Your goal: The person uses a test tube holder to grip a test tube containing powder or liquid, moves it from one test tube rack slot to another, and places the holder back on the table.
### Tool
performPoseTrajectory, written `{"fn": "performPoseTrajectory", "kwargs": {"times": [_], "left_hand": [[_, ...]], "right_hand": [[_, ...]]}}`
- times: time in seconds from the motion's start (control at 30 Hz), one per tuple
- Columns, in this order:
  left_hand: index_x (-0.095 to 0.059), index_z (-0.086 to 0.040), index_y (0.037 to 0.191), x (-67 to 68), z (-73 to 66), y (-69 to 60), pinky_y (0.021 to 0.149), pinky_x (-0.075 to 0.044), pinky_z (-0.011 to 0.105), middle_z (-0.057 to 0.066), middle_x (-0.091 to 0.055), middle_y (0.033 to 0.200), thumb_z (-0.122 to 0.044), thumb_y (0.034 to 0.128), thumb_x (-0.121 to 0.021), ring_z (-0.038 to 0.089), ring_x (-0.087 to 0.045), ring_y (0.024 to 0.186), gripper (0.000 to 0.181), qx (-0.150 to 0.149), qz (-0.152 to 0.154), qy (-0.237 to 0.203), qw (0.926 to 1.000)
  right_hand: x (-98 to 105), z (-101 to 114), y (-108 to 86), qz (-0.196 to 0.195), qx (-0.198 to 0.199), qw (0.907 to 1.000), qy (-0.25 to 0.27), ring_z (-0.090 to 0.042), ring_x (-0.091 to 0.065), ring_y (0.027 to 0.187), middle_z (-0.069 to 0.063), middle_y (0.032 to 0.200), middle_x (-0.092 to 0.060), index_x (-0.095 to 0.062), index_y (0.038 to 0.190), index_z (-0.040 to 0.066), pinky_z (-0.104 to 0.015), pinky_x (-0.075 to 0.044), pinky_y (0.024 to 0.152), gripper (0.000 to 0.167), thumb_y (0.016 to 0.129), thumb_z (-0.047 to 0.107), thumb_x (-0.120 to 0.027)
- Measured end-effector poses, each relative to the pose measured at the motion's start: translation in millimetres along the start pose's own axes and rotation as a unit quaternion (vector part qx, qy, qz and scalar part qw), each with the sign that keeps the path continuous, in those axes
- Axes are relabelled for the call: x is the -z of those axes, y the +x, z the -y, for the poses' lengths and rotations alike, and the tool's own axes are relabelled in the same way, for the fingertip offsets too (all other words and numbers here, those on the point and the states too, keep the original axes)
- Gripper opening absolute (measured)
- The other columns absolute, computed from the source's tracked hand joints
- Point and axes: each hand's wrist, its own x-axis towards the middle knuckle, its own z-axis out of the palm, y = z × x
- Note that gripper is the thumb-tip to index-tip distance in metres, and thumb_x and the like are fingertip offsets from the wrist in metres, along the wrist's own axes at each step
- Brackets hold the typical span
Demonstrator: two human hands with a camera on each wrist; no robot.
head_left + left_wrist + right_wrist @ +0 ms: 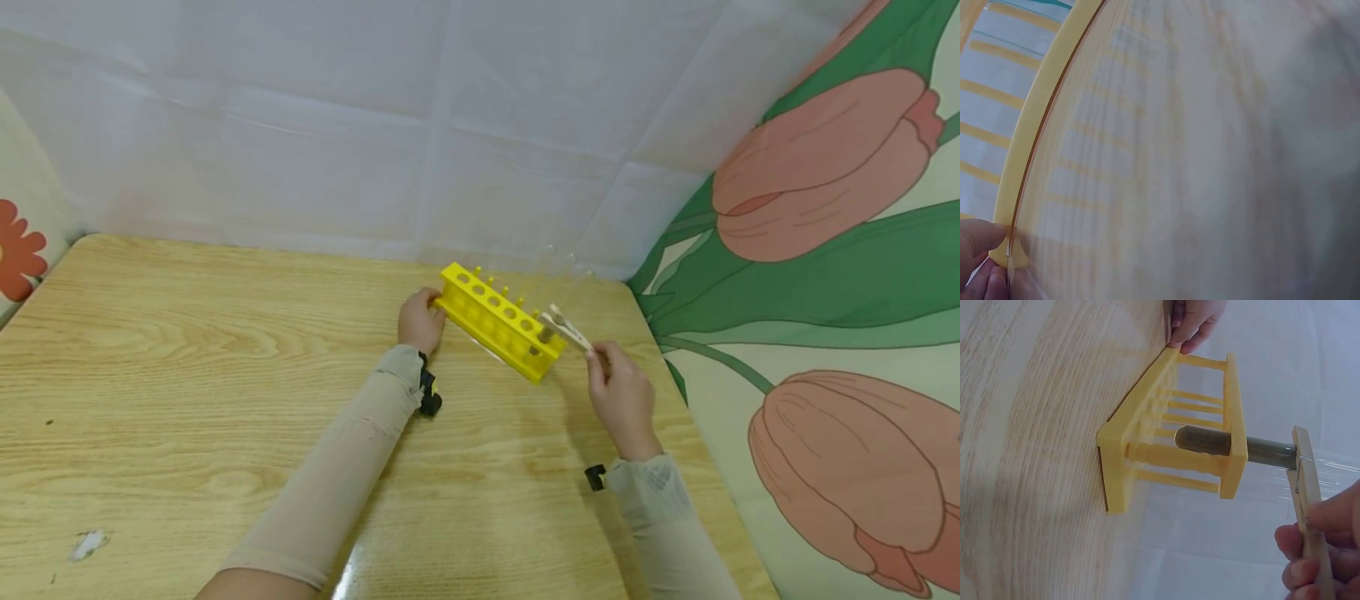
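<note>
- Pale sleeved forearms [337,467] lie nearest me in the head view, reaching in from the bottom over the wood-grain table [187,350]. Ahead of them stands a yellow test-tube rack [493,321], set slantwise before a white cloth backdrop [300,142].
- At the rack's far-left end I have the left hand [422,321], closed about that end. On the other side, the right hand [624,396] grips a wooden test-tube holder [573,335], whose tip is at a test tube with dark contents [546,335] in the rack's end hole on that side. Faint clear glass outlines rise behind the rack; I cannot count them surely.
- From the left wrist view I get the rack's edge running upward, with the thumb [984,239] and curled fingers pinching its lower corner. Most of the rest is blurred.
- Through the right wrist view I see thumb and fingers wrapped firmly around the holder, which clasps the tube just above the rack's top plate. The tube's rounded end hangs below that plate, short of the base.
- My judgement: the tube is through its hole but not seated, and the holder is not yet off it. No tube shows in the other five holes.
</note>
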Motion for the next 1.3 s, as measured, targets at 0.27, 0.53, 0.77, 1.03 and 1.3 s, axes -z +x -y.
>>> {"fn": "performPoseTrajectory", "kwargs": {"times": [0.27, 0.53, 0.77, 1.03, 1.3], "left_hand": [[-0.062, 0.005, 0.128, 0.4, -1.3, -0.2, 0.105, -0.047, 0.045, 0.024, -0.064, 0.124, -0.002, 0.0953, -0.066, 0.038, -0.059, 0.118, 0.033, 0.000, -0.001, 0.000, 1.0000], [-0.062, 0.004, 0.129, -1.9, 0.9, 1.3, 0.106, -0.046, 0.044, 0.023, -0.063, 0.126, -0.003, 0.0962, -0.065, 0.037, -0.058, 0.119, 0.034, 0.007, 0.005, 0.001, 1.0000], [-0.063, 0.003, 0.129, -4.4, 3.4, 2.4, 0.106, -0.047, 0.044, 0.022, -0.064, 0.126, -0.002, 0.0955, -0.065, 0.036, -0.059, 0.120, 0.034, 0.008, 0.004, -0.001, 1.0000], [-0.063, 0.002, 0.129, -4.9, 4.7, 4.8, 0.107, -0.046, 0.043, 0.020, -0.064, 0.127, -0.002, 0.0957, -0.066, 0.034, -0.058, 0.122, 0.034, 0.016, 0.006, -0.001, 0.9998], [-0.063, 0.002, 0.129, -5.3, 6.6, 5.7, 0.106, -0.047, 0.043, 0.020, -0.064, 0.127, -0.002, 0.0957, -0.066, 0.035, -0.059, 0.121, 0.033, 0.012, 0.003, -0.005, 0.9999]], "right_hand": [[4, 2, 3.2, -0.012, 0.002, 0.9999, -0.005, -0.033, -0.067, 0.065, -0.018, 0.084, -0.073, -0.069, 0.103, -0.002, -0.050, -0.050, 0.049, 0.014, 0.097, 0.011, -0.068], [9, 2, 6.1, -0.027, 0.008, 0.9996, -0.007, -0.032, -0.065, 0.063, -0.017, 0.083, -0.072, -0.069, 0.103, -0.002, -0.048, -0.048, 0.048, 0.012, 0.096, 0.008, -0.068], [13, 3, 7.5, -0.036, 0.012, 0.9993, -0.004, -0.031, -0.063, 0.060, -0.017, 0.081, -0.071, -0.069, 0.103, -0.003, -0.045, -0.046, 0.047, 0.013, 0.097, 0.009, -0.067], [16, 3, 9.9, -0.051, 0.018, 0.9986, 0.000, -0.032, -0.064, 0.060, -0.018, 0.081, -0.072, -0.070, 0.102, -0.003, -0.048, -0.046, 0.047, 0.013, 0.096, 0.008, -0.068], [17, 2, 13.0, -0.065, 0.030, 0.9974, -0.001, -0.031, -0.061, 0.057, -0.018, 0.079, -0.072, -0.070, 0.101, -0.004, -0.046, -0.045, 0.048, 0.013, 0.095, 0.007, -0.069]]}}
